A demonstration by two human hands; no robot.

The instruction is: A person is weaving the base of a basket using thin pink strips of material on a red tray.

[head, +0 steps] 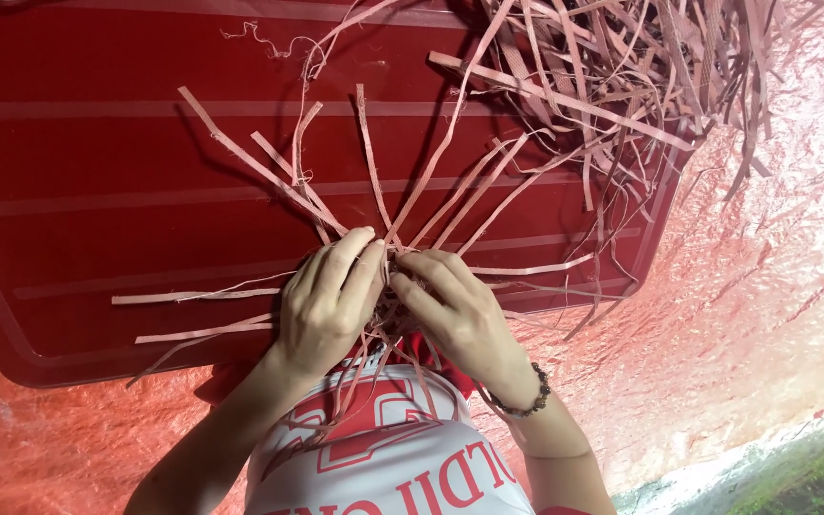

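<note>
Head view: both hands [328, 300] [460, 310] pinched around pink strips [450, 205], crossing point hidden beneath fingers.

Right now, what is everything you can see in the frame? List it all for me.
strips in hand: one bunch, pinkish red, fanning out from between both hands over the board
loose strips: one tangled pile, pinkish red, top right, partly on the board
board: one, dark red, ribbed and flat, filling the left and centre
sheet: one, red woven plastic, under everything, right and bottom
ground: a dark greenish patch, bottom right corner
shirt: one, white with red print, bottom centre
bracelet: one, dark beads, on the right wrist
left hand: gripping the strips where they meet
right hand: gripping the same knot of strips, touching the left hand
</note>
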